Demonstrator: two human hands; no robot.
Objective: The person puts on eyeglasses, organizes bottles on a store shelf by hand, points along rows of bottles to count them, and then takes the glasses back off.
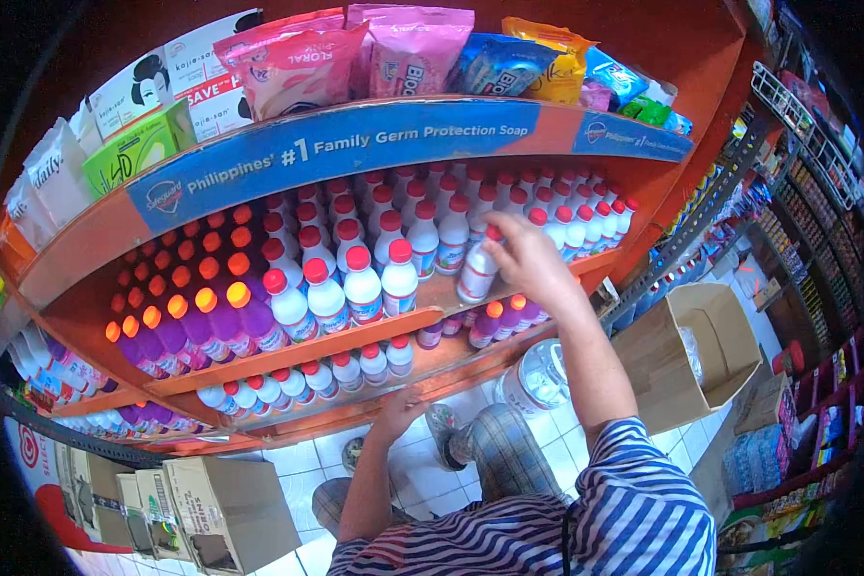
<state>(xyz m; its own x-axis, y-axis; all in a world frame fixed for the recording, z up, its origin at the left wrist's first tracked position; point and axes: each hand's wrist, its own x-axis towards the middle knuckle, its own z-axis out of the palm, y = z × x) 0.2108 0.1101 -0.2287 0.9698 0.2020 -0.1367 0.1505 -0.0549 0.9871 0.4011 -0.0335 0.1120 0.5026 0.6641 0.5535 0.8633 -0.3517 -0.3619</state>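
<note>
My right hand (530, 252) is closed around the upper part of a white bottle (477, 274) with a red cap. This bottle leans a little at the front edge of the upper shelf (355, 336), beside rows of similar red-capped white bottles (398, 278). To their left stand purple bottles (202, 326) with orange caps. Down in front of the lower shelf, my left hand (398, 415) hangs with its fingers loosely apart and nothing in it. Nearest to it are the small red-capped bottles (372, 365) on that lower shelf.
Soap boxes (130, 91) and bagged packs (413, 53) line the top shelf. On the tiled floor are cardboard boxes (226, 514) at the left, an open carton (658, 360) at the right, and a large clear container (538, 374) near my knees. More stocked shelves (816, 230) stand far right.
</note>
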